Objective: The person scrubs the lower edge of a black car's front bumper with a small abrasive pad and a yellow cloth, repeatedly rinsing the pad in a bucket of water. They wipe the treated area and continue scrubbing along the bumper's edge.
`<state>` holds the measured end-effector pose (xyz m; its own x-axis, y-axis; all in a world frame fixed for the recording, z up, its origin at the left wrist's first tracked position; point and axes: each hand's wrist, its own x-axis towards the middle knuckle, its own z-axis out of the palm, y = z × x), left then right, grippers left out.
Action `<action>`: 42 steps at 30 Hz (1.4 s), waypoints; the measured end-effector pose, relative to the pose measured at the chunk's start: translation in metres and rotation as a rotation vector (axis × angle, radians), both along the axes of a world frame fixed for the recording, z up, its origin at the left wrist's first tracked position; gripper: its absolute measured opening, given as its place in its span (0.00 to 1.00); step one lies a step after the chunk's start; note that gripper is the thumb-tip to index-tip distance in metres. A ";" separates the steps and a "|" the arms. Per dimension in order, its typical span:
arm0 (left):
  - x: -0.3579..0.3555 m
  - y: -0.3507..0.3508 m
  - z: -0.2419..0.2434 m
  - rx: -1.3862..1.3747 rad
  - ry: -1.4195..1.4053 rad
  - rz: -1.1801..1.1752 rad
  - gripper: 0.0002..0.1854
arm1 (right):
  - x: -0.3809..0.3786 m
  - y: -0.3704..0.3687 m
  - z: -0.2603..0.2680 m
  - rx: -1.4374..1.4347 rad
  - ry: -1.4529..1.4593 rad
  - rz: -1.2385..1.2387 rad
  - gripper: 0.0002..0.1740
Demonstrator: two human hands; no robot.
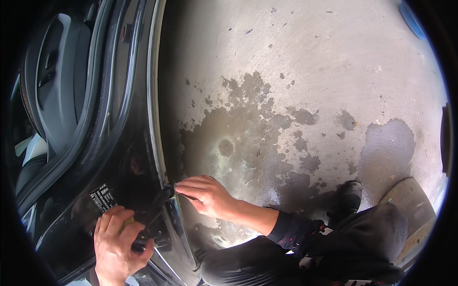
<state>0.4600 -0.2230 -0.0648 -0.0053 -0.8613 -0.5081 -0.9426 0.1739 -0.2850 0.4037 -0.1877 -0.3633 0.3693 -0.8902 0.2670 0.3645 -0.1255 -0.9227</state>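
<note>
My left hand [120, 243] is at the lower left, with its fingers curled round a small dark and yellowish thing against the black car's door-frame panel. What that thing is, I cannot tell. A black label [102, 197] with white writing sits on the panel just above my fingers. My right hand [204, 196] reaches in from the right, its fingertips pressed together at the car's lower edge, beside a small black part [166, 192]. Whether these fingers hold anything is hidden. The light metal edge strip [155, 107] of the sill runs up from there.
Inside the car, a grey seat side with switches [59, 82] shows at the left. Wet patches mark the concrete floor [322, 71]. My shoe [350, 196] and bent knees are at the lower right, near a worn board-like thing [408, 203]. Something blue [413, 21] stands at the upper right.
</note>
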 end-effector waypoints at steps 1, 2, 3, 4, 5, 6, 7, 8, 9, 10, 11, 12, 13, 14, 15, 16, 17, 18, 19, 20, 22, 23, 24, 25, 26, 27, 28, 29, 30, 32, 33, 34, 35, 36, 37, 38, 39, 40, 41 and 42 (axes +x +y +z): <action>0.000 -0.001 0.000 0.002 0.018 -0.002 0.18 | 0.001 0.001 0.000 -0.040 0.006 0.029 0.25; 0.000 -0.001 -0.001 0.006 0.026 0.011 0.18 | 0.003 0.001 -0.001 -0.069 0.024 0.032 0.29; 0.000 -0.001 0.000 0.008 0.034 0.025 0.18 | 0.004 0.002 -0.001 -0.076 0.036 0.018 0.29; 0.001 -0.002 0.000 0.020 0.027 0.021 0.19 | 0.005 0.002 -0.002 -0.091 0.052 0.017 0.30; 0.001 -0.002 0.000 0.021 0.031 0.033 0.19 | 0.005 0.003 -0.002 -0.107 0.069 0.016 0.30; 0.001 -0.002 0.000 0.025 0.036 0.043 0.19 | 0.006 0.004 -0.002 -0.107 0.050 0.014 0.31; 0.001 -0.002 0.000 0.029 0.039 0.052 0.20 | 0.006 0.004 -0.002 -0.108 0.031 0.010 0.31; 0.001 -0.002 0.000 0.033 0.036 0.057 0.20 | 0.006 0.005 -0.002 -0.087 0.016 0.011 0.32; 0.002 -0.002 0.001 0.036 0.033 0.059 0.20 | 0.007 0.005 -0.002 -0.112 -0.010 0.006 0.32; 0.001 -0.002 0.001 0.038 0.031 0.059 0.20 | 0.007 0.006 -0.002 -0.114 -0.029 0.008 0.33; 0.001 -0.002 0.001 0.039 0.025 0.059 0.20 | 0.007 0.006 -0.002 -0.120 -0.031 0.033 0.33; 0.000 -0.002 0.001 0.040 0.019 0.059 0.20 | 0.007 0.007 -0.002 -0.118 -0.059 0.025 0.33; 0.000 -0.001 0.001 0.040 0.013 0.059 0.20 | 0.007 0.007 -0.001 -0.116 -0.050 0.031 0.34; -0.001 -0.001 0.001 0.038 0.009 0.057 0.20 | 0.007 0.008 -0.001 -0.114 -0.043 0.038 0.34; -0.001 0.000 0.001 0.034 0.005 0.056 0.20 | 0.007 0.008 0.000 -0.132 -0.059 0.013 0.34; -0.002 0.000 0.000 0.029 0.002 0.054 0.20 | 0.006 0.009 0.000 -0.118 -0.039 0.047 0.34; -0.003 0.000 0.000 0.027 -0.001 0.056 0.20 | 0.007 0.009 0.000 -0.124 -0.041 0.048 0.34; -0.003 0.000 0.000 0.025 -0.004 0.056 0.20 | 0.007 0.009 0.001 -0.135 -0.048 0.047 0.35; -0.004 0.001 0.000 0.023 -0.007 0.057 0.20 | 0.007 0.009 0.001 -0.140 -0.042 0.036 0.35; -0.004 0.001 -0.001 0.021 -0.011 0.052 0.20 | 0.007 0.009 0.002 -0.152 -0.040 0.024 0.35; -0.005 0.002 -0.001 0.016 -0.015 0.046 0.20 | 0.006 0.009 0.002 -0.165 -0.044 0.020 0.36; -0.005 0.002 -0.002 0.015 -0.013 0.041 0.20 | 0.006 0.009 0.003 -0.166 -0.050 0.026 0.37; -0.005 0.002 -0.002 0.015 -0.012 0.034 0.20 | 0.006 0.009 0.003 -0.167 -0.057 0.031 0.37; -0.005 0.002 -0.002 0.014 -0.013 0.028 0.20 | 0.006 0.009 0.004 -0.176 -0.046 0.027 0.38; -0.005 0.002 -0.003 0.010 -0.008 0.021 0.20 | 0.005 0.009 0.005 -0.184 -0.035 0.024 0.38; -0.004 0.002 -0.003 0.009 -0.004 0.015 0.20 | 0.005 0.009 0.005 -0.189 -0.024 0.021 0.39; -0.004 0.002 -0.003 0.007 0.001 0.008 0.20 | 0.004 0.009 0.006 -0.203 0.005 -0.002 0.41; -0.003 0.002 -0.003 0.005 0.004 0.007 0.20 | 0.004 0.009 0.007 -0.216 0.014 0.002 0.41; -0.003 0.002 -0.003 0.002 0.008 0.006 0.20 | 0.003 0.010 0.008 -0.217 0.023 -0.003 0.41; -0.003 0.002 -0.004 -0.002 0.010 0.005 0.20 | 0.002 0.010 0.009 -0.224 0.010 0.009 0.41; -0.003 0.002 -0.004 -0.003 0.008 0.006 0.20 | 0.001 0.009 0.010 -0.214 0.028 -0.003 0.41; -0.003 0.002 -0.004 0.003 0.008 0.010 0.20 | 0.001 0.009 0.011 -0.218 0.041 -0.002 0.41; -0.004 0.002 -0.004 0.004 0.013 0.004 0.20 | 0.001 0.009 0.011 -0.230 0.041 -0.012 0.41; -0.003 0.002 -0.004 -0.002 0.017 -0.004 0.20 | 0.000 0.009 0.012 -0.237 0.053 -0.030 0.42; -0.003 0.002 -0.004 -0.009 0.021 -0.013 0.20 | 0.000 0.009 0.012 -0.227 0.098 -0.007 0.42; -0.003 0.002 -0.004 -0.009 0.024 -0.007 0.20 | 0.000 0.008 0.013 -0.218 0.126 -0.008 0.42; -0.003 0.002 -0.004 -0.009 0.028 -0.002 0.20 | 0.000 0.008 0.013 -0.192 0.162 -0.013 0.42; -0.003 0.002 -0.004 -0.007 0.031 0.000 0.20 | 0.000 0.008 0.013 -0.214 0.131 -0.014 0.42; -0.003 0.002 -0.004 -0.012 0.025 -0.012 0.20 | 0.000 0.007 0.014 -0.221 0.108 -0.019 0.41; -0.003 0.002 -0.004 -0.015 0.019 -0.020 0.19 | 0.000 0.007 0.014 -0.227 0.085 -0.020 0.41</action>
<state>0.4565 -0.2209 -0.0686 -0.0323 -0.8686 -0.4945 -0.9443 0.1886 -0.2696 0.4041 -0.1806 -0.3495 0.3820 -0.8180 0.4300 0.2820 -0.3399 -0.8972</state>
